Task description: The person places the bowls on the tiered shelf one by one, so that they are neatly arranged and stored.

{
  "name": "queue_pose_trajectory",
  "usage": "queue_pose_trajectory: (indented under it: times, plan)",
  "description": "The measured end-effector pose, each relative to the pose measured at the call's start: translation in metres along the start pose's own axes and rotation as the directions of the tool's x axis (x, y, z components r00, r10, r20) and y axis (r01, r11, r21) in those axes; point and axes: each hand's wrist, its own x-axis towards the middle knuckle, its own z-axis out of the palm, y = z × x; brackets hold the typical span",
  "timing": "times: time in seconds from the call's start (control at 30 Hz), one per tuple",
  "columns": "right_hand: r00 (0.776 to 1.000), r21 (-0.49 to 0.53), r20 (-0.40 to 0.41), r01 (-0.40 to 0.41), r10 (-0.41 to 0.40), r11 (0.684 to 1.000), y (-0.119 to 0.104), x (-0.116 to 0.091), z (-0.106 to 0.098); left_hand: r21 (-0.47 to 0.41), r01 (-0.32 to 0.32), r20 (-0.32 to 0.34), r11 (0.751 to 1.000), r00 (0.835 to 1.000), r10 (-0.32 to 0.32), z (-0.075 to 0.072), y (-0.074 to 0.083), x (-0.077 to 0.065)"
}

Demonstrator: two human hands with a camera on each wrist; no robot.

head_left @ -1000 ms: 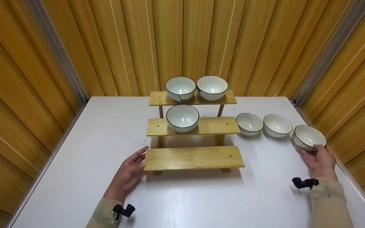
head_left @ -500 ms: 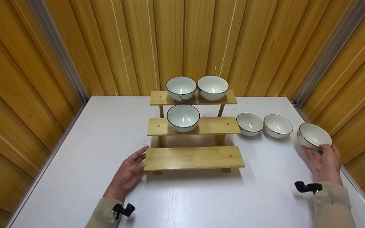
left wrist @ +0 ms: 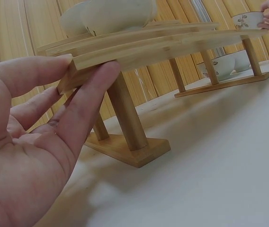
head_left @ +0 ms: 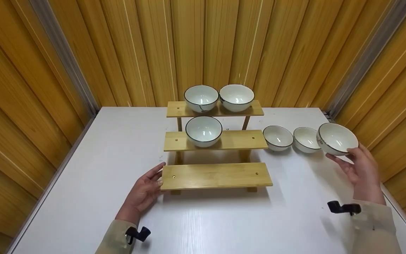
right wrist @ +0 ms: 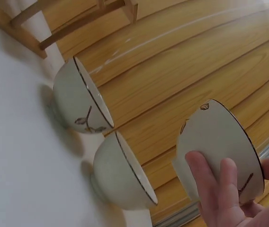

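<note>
A three-tier wooden display stand [head_left: 216,176] stands mid-table. My left hand [head_left: 144,192] holds the left end of its lowest board; in the left wrist view one fingertip lies under the board and another touches its end. My right hand [head_left: 360,169] grips a white dark-rimmed bowl [head_left: 337,138] in the air at the right. The right wrist view shows fingers on the outer wall of this bowl [right wrist: 215,142], which has a brown leaf pattern. Two like bowls sit upright on the table beside the stand, the nearer one [head_left: 277,137] and the farther one [head_left: 306,140], partly covered by the held bowl.
Two bowls, left [head_left: 201,99] and right [head_left: 237,98], stand on the top board. Another bowl [head_left: 203,132] sits left of centre on the middle board. Wood-patterned walls [head_left: 203,46] close off the back and sides of the white table [head_left: 203,225].
My right hand has lifted the rightmost bowl off the table, first drawing it slightly right, then up and left. My left hand stays at the stand.
</note>
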Motion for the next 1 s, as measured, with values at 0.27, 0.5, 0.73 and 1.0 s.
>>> queue_pose_trajectory:
  times: [0.27, 0.5, 0.73, 1.0]
  plan:
    - [0.983, -0.144, 0.180, -0.016, 0.042, 0.989, 0.013, -0.004, 0.039, 0.019, 0.007, -0.019, 1.000, 1.000, -0.006, 0.002, 0.001, 0.000]
    - [0.967, -0.318, 0.231, -0.025, 0.103, 0.948, 0.033, -0.003, 0.077, 0.026, 0.006, -0.016, 1.000, 1.000, -0.005, 0.002, 0.001, -0.001]
    - [0.963, -0.475, 0.183, -0.088, 0.196, 0.876, 0.055, 0.003, 0.113, 0.038, 0.006, -0.009, 0.999, 1.000, -0.006, 0.000, 0.000, 0.000]
    - [0.959, -0.564, 0.163, -0.104, 0.234, 0.819, 0.084, 0.014, 0.147, 0.004, -0.003, 0.012, 1.000, 1.000, 0.003, -0.001, 0.000, -0.001]
